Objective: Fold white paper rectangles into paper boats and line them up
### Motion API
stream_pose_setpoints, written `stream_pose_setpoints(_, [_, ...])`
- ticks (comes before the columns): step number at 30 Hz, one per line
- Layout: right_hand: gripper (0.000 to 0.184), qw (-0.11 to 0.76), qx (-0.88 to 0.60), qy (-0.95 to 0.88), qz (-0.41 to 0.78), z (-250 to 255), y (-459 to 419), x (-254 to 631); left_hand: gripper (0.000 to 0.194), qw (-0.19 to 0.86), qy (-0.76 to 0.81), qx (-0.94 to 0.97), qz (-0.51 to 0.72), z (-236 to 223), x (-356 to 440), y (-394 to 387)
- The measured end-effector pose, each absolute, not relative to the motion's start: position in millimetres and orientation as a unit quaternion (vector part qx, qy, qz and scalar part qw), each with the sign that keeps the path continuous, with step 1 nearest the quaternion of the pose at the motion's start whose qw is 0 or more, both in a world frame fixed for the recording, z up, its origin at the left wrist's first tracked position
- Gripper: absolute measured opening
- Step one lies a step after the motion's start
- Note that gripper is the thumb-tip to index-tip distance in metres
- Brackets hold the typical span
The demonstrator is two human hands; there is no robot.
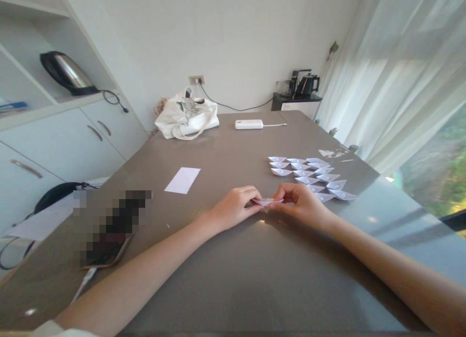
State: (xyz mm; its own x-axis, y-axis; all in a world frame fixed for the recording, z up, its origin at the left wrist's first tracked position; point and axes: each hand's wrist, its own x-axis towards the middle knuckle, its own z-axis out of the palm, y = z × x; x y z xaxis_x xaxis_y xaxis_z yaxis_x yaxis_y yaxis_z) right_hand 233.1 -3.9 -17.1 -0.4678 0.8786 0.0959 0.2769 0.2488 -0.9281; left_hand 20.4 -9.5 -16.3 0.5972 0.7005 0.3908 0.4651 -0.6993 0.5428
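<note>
Between my two hands, just above the table, is a small white folded paper boat. My left hand pinches its left end between thumb and fingers. The right end is gripped the same way by my right hand. Beyond my right hand stand several finished white paper boats in rows, the nearest ones partly hidden behind that hand. A flat stack or sheet of white paper lies to the left, apart from my left hand.
A phone, partly pixelated, lies at the table's left edge with a cable. At the back are a white bag and a white power bank. Paper scraps lie near the right edge of the grey-brown table.
</note>
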Motion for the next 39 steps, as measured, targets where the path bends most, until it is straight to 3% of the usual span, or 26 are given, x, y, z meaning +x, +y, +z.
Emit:
stream_pose_setpoints(28, [0.025,0.306,-0.377,-0.778,0.398,-16.0,-4.6,236.0,0.011,0.195,0.296,0.899,0.258,-17.2,18.0,-9.0])
stream_pose_setpoints(34, [0.029,0.324,-0.379,-0.751,0.433,-15.4,-2.6,236.6,0.017,0.233,0.319,0.872,0.290,-15.3,20.1,-9.3])
stream_pose_setpoints(39, [0.031,0.321,-0.384,-0.732,0.462,-16.1,-2.2,235.6,0.011,0.252,0.293,0.877,0.285,-13.0,20.9,-7.0])
